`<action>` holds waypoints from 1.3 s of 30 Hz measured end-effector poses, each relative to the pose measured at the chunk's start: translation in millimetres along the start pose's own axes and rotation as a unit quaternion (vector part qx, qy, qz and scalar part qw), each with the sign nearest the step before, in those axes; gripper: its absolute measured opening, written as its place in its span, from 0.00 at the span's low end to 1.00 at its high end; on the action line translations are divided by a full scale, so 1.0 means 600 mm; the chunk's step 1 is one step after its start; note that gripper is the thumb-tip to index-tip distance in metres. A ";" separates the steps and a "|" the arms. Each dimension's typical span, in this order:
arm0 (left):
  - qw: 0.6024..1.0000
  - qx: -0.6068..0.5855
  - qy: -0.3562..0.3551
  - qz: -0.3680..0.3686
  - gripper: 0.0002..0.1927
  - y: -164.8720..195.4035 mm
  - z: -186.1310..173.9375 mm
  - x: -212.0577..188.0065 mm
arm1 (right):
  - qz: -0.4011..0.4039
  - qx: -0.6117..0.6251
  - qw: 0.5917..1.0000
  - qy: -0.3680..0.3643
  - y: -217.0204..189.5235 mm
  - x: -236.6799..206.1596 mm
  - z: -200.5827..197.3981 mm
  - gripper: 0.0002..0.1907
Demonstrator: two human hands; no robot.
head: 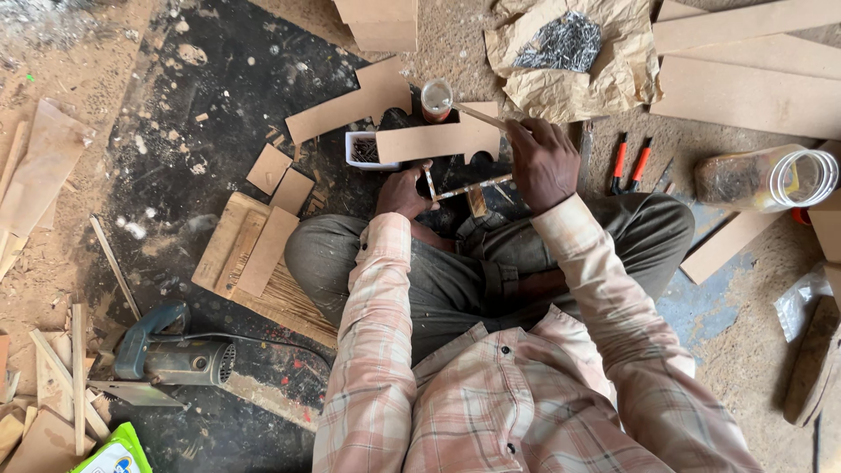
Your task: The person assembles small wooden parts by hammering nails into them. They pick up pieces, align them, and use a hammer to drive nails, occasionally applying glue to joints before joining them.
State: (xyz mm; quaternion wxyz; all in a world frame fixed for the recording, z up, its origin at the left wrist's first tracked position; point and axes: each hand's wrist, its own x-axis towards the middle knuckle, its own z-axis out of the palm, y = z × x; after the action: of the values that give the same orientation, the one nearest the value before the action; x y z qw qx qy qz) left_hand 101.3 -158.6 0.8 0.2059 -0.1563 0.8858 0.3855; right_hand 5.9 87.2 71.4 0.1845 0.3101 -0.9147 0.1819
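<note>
Dusty floor (pixel 105 79) with board offcuts (pixel 280 180), hands gripping thin sticks (pixel 464 188)

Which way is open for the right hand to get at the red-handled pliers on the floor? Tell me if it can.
Probably yes. The red-handled pliers lie on bare floor just beside the right hand, nothing between them. But that hand already grips a thin wooden stick, so its fingers are occupied.

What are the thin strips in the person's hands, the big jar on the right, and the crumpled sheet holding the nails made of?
The strips look like pale raw wood, unfinished, matching the offcuts around. The jar seems to be clear plastic, ribbed at the mouth, dusty; it could be glass. The sheet looks like brown paper, creased and matte. The nails look like grey metal.
</note>
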 end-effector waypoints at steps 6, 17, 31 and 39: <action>1.000 0.004 0.006 0.007 0.48 -0.005 0.001 0.006 | -0.040 -0.143 0.976 -0.160 -0.037 0.104 0.047 0.08; 0.999 -0.027 0.023 0.020 0.46 -0.015 0.009 0.005 | 0.056 0.039 0.997 0.021 0.022 0.011 -0.008 0.27; 0.999 0.037 0.014 0.019 0.49 -0.004 0.012 0.007 | 0.194 -0.021 0.970 -0.145 0.057 -0.207 -0.021 0.37; 0.999 0.045 0.000 0.002 0.49 -0.003 0.015 0.007 | 0.177 -0.006 0.973 -0.149 0.057 -0.207 -0.024 0.37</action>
State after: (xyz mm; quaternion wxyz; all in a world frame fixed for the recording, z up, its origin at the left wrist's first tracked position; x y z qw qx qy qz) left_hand 100.3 -153.7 -7.8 0.2115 -0.1450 0.9025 0.3460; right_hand 79.3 180.9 20.7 0.0131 0.1662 -0.9734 0.1574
